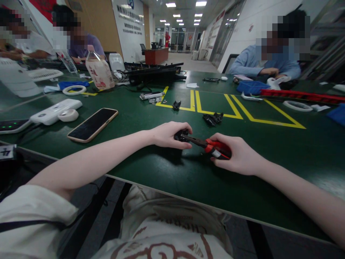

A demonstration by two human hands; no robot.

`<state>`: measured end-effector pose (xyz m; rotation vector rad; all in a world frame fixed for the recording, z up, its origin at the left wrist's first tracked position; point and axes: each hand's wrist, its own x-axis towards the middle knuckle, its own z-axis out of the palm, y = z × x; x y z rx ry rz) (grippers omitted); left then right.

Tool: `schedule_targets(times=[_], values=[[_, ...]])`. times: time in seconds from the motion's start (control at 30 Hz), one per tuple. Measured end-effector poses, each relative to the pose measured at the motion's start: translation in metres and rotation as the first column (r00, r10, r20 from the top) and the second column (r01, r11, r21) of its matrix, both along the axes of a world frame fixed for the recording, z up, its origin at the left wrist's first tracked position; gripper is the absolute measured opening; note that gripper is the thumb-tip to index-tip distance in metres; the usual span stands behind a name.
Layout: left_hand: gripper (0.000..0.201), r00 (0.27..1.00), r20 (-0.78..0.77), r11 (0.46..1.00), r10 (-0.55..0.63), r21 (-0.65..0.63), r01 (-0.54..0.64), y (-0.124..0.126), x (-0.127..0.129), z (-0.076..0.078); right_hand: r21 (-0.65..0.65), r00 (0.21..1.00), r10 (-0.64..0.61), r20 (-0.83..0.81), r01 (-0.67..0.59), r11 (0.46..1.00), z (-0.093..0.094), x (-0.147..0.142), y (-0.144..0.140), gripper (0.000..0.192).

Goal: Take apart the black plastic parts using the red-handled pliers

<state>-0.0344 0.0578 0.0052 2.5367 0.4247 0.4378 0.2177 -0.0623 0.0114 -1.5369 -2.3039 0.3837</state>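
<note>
Over the green table, my left hand (172,135) is closed around a small black part (181,135), mostly hidden by the fingers; its exact kind does not show. My right hand (237,153) grips a pair of long-nose pliers (215,148) by the red and black handles. The pliers' jaws reach left and their tips touch the black part. Just beyond my hands lie crumpled black pieces (212,119) and a smaller black scrap (176,105). A silver and black piece (151,95) rests farther back with small bits beside it.
A phone (93,124) and a white power strip (56,110) lie left on the table (151,169). Behind stand a bottle (99,70) and a large black frame (153,73). Yellow tape (219,114) marks the tabletop. A blue tray (252,87) sits right, near a seated person (269,57).
</note>
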Motion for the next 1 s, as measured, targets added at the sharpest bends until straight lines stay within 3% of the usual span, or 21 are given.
schedule_targets(times=[0.23, 0.7, 1.0], values=[[0.047, 0.997, -0.008, 0.997, -0.08, -0.015, 0.079, 0.0008, -0.002, 0.0022, 0.132, 0.985, -0.057, 0.16, 0.036, 0.991, -0.0042, -0.0057, -0.0036, 0.038], [0.048, 0.998, 0.01, 0.998, -0.062, -0.009, 0.062, -0.0016, -0.0015, 0.0026, 0.276, 0.953, -0.04, 0.3, -0.047, 0.96, -0.0058, -0.0019, -0.0019, 0.037], [0.057, 0.991, 0.131, 0.997, 0.014, 0.068, -0.023, -0.0036, -0.0005, 0.0008, 0.195, 0.958, -0.05, 0.281, -0.006, 0.981, -0.0029, -0.0037, -0.0012, 0.039]])
